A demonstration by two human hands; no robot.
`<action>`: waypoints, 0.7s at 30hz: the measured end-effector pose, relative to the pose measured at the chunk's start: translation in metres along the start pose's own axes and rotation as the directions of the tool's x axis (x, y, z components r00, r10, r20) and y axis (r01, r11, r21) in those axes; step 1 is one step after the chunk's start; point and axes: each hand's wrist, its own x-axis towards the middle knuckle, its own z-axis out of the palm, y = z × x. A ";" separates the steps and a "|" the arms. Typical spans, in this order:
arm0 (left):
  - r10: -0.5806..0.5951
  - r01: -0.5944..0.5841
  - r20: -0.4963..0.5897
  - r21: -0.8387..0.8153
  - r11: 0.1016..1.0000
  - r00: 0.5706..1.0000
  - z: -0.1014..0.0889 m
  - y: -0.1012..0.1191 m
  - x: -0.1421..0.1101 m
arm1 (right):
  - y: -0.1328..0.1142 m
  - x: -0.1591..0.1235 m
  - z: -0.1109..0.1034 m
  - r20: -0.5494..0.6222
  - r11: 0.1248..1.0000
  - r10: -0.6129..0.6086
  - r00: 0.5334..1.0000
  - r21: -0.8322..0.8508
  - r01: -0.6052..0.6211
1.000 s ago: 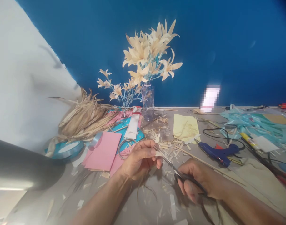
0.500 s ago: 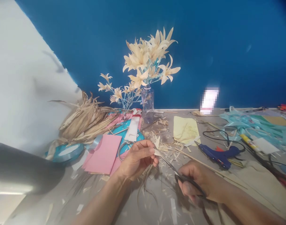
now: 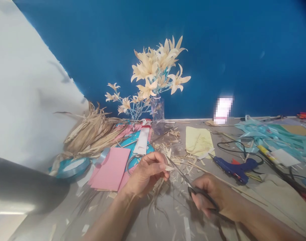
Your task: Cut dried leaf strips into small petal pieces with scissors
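My left hand (image 3: pixel 145 174) pinches a small pale strip of dried leaf (image 3: pixel 168 166) between thumb and fingertips, just above the grey table (image 3: pixel 168 214). My right hand (image 3: pixel 213 197) grips black-handled scissors (image 3: pixel 190 185). Their blades point up and left and meet the strip at my left fingertips. Thin dried fibres hang and trail below my left hand. Pale offcuts lie scattered on the table around both hands.
A clear vase of cream leaf flowers (image 3: pixel 156 83) stands at the back. Dried husks (image 3: pixel 92 130) are heaped at the left, beside pink paper (image 3: pixel 110 164) and teal ribbon roll (image 3: pixel 70 165). A blue glue gun (image 3: pixel 234 167), yellow paper (image 3: pixel 199 140) and teal ribbon scraps (image 3: pixel 270 135) lie right.
The view has tilted down slightly. My left hand has turned the strip a little against the scissor blades. My right hand stays on the scissors in about the same place.
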 end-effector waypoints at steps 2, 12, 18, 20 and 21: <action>0.026 -0.026 -0.015 -0.001 1.000 1.000 0.001 -0.001 0.000 | -0.005 0.001 -0.001 -0.078 0.997 -0.072 0.994 -0.041 0.069; -0.131 0.131 0.003 -0.003 0.991 0.991 0.011 -0.015 0.002 | -0.021 0.005 0.003 -0.418 0.992 -0.086 0.904 0.049 0.117; -0.241 0.239 0.031 0.068 0.969 0.970 0.017 -0.027 0.000 | -0.017 0.006 0.011 -0.419 0.994 -0.084 0.904 0.028 0.106; -0.238 0.236 0.038 0.044 0.971 0.971 0.020 -0.029 0.000 | -0.012 0.007 0.015 -0.428 0.989 -0.095 0.899 0.063 0.135; -0.230 0.230 0.045 0.021 0.973 0.972 0.022 -0.029 -0.001 | -0.011 0.009 0.017 -0.426 0.983 -0.101 0.899 0.097 0.157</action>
